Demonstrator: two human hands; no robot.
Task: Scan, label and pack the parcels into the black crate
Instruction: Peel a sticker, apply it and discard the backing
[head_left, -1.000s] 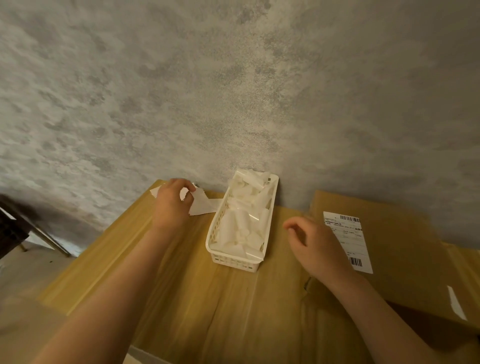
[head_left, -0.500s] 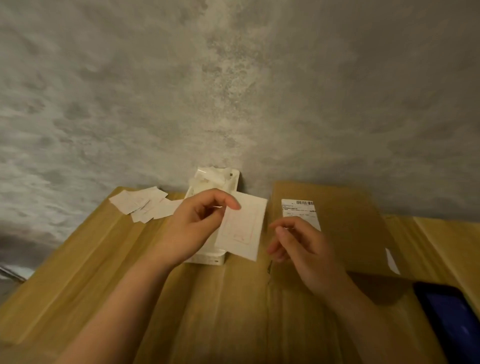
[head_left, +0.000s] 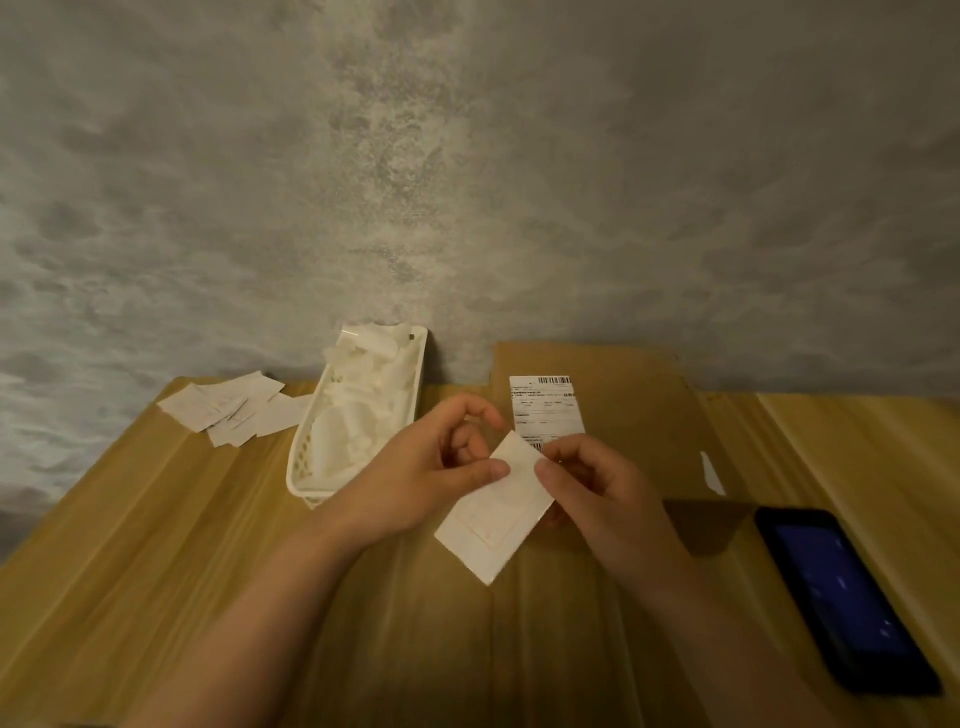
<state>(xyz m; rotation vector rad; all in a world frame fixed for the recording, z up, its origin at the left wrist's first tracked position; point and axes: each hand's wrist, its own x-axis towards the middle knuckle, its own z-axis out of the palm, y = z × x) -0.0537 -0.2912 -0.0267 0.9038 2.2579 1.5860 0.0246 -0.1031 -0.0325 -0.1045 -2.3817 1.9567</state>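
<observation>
Room to move: the wooden table (head_left: 130, 545) has bare space on the near left. Its back edge meets the grey wall (head_left: 467, 182).
Left hand: the left hand (head_left: 426, 478) reaches in from the near left and pinches the label sheet (head_left: 496, 512) with thumb on top and fingers curled behind.
Right hand: the right hand (head_left: 602, 493) comes in from the near right and pinches the sheet's right edge.
Label sheet: held above the table between both hands. It is tilted, and its long side runs from near left to far right.
Parcel: the flat cardboard parcel (head_left: 639, 410) lies just behind the hands, with a printed label (head_left: 543, 405) on it.
Basket: the white basket (head_left: 358, 421) full of white sheets stands left of the hands, its far end at the wall.
Loose papers: a small pile of papers (head_left: 228, 410) lies left of the basket.
Phone: a dark phone (head_left: 841, 597) lies at the near right.
</observation>
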